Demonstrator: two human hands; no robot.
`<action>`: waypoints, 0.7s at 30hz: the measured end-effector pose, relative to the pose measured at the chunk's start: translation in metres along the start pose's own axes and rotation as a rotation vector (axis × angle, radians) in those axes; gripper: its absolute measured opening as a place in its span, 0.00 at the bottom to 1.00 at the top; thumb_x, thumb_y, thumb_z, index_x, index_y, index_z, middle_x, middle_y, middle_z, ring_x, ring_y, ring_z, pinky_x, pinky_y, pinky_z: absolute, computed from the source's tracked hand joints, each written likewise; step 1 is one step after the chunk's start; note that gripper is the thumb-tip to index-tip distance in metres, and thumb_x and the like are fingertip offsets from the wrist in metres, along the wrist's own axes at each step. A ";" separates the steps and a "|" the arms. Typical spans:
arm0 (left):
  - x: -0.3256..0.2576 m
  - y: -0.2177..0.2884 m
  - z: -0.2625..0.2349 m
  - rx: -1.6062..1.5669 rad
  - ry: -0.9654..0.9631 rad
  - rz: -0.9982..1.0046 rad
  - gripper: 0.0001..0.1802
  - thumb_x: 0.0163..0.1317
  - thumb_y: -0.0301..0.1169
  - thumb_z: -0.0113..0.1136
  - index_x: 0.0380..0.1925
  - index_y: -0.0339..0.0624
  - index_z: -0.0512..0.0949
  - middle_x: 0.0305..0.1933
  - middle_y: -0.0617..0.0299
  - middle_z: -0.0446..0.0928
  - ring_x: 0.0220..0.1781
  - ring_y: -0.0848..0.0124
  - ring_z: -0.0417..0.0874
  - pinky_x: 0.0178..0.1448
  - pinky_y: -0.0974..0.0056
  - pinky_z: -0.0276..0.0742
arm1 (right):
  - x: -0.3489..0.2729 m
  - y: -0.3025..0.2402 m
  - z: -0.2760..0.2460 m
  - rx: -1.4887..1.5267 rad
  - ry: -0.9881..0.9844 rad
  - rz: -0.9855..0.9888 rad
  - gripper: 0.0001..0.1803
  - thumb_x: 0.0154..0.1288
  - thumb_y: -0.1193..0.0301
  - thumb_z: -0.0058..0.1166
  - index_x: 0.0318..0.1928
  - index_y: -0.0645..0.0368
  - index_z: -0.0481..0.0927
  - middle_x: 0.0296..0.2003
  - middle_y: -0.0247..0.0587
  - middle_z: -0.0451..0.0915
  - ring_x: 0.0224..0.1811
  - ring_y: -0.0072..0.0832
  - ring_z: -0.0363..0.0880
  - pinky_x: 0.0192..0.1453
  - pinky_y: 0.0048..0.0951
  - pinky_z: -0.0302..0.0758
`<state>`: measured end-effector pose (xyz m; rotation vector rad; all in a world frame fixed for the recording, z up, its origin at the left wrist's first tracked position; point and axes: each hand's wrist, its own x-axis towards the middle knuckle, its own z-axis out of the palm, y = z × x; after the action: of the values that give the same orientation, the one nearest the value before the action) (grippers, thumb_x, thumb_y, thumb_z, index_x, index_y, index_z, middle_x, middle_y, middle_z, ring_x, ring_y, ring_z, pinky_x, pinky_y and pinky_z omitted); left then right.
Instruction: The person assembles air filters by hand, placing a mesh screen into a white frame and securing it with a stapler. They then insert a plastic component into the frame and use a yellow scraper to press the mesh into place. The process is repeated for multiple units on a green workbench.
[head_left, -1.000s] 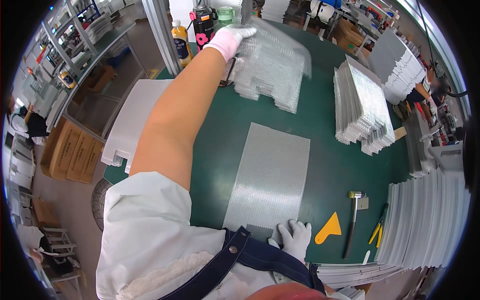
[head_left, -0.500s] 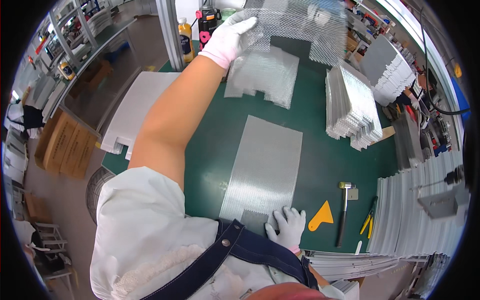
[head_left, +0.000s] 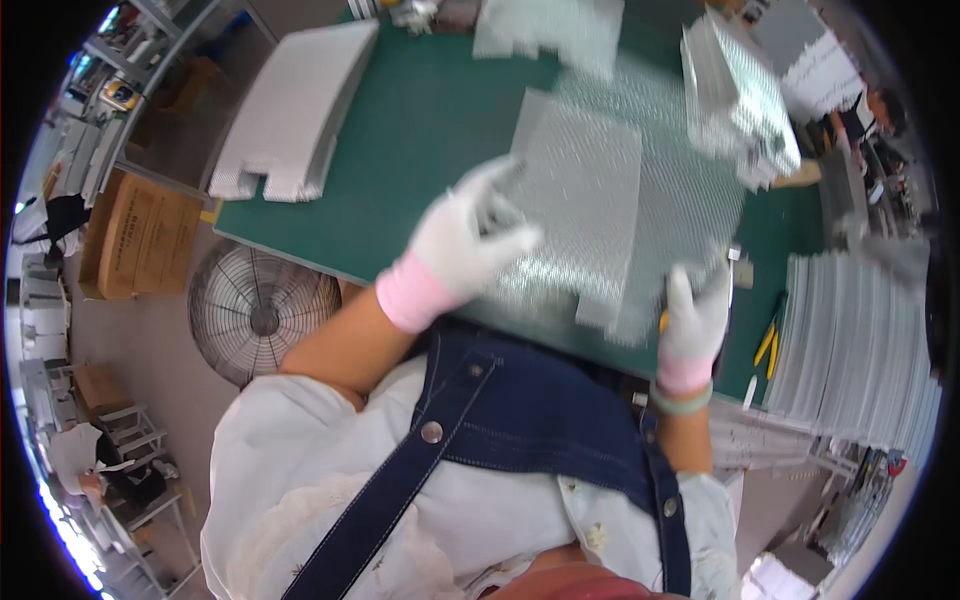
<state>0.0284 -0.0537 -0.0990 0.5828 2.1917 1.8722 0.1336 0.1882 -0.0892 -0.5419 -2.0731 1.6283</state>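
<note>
A see-through silvery mesh sheet, smeared by motion, lies over or just above a greyer mesh sheet on the green table. At the left side of the sheets is my left hand, in a white glove with a pink cuff, thumb and fingers apart. My right hand, gloved alike, is by the near right corner of the see-through sheet, its thumb spread from its fingers. Blur hides whether either hand touches the mesh. Beyond them lies another mesh piece with a notched edge.
A stack of mesh sheets stands at the far right, and notched white panels lie at the left. Yellow-handled pliers rest beside a stack of grey panels. A floor fan and cardboard box are left of the table.
My left hand has brought the see-through mesh sheet from the table's far side back over the grey one. My right hand has left the grey sheet's near edge and moved right. The view has shifted.
</note>
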 end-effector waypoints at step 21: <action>0.009 -0.100 0.033 0.727 0.161 0.005 0.31 0.61 0.43 0.66 0.56 0.32 0.72 0.32 0.55 0.81 0.37 0.58 0.84 0.45 0.58 0.79 | 0.017 0.106 0.033 -0.882 -0.105 -0.018 0.42 0.65 0.50 0.57 0.68 0.66 0.60 0.45 0.62 0.82 0.48 0.53 0.82 0.52 0.45 0.78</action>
<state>0.0166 -0.0322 -0.2016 0.5507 2.9690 1.1011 0.1046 0.1952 -0.1969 -0.7043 -2.8110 0.6574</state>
